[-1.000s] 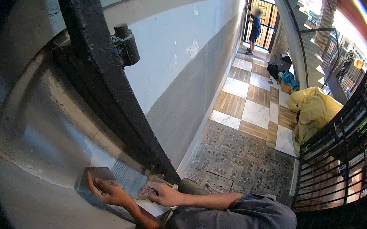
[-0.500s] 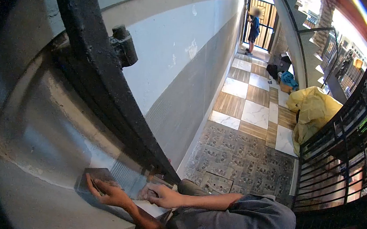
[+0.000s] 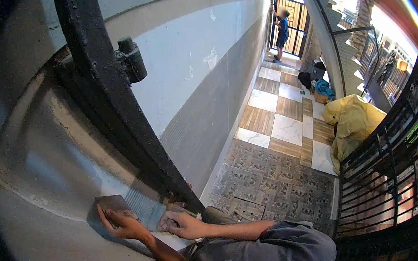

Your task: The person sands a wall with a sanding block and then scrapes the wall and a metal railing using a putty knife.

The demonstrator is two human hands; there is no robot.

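My left hand (image 3: pixel 123 224) is low beside the wall, fingers curled against a dark, flat rectangular piece (image 3: pixel 114 202); its kind does not show clearly. Close by on the right, my right hand (image 3: pixel 186 225) is closed in a fist. What it grips, if anything, is hidden by the fingers. Between and above the two hands lies a grey patch with combed ridges (image 3: pixel 145 204) on the wall. A pale ledge (image 3: pixel 128 260) runs under my hands.
A black metal post with a hinge (image 3: pixel 118 90) slants across the wall (image 3: pixel 202 35). My grey-clothed knee (image 3: pixel 278 253) is at the front. Beyond are rough paving (image 3: pixel 283 187), checkered tiles (image 3: pixel 288 127), a yellow cover (image 3: pixel 356 118), black railings (image 3: pixel 382 190) and a person (image 3: pixel 281 35) by a gate.
The view has shifted slightly. My left hand and the dark piece sit a little differently, and more of the ridged patch shows between my hands. The far person has turned and raised an arm.
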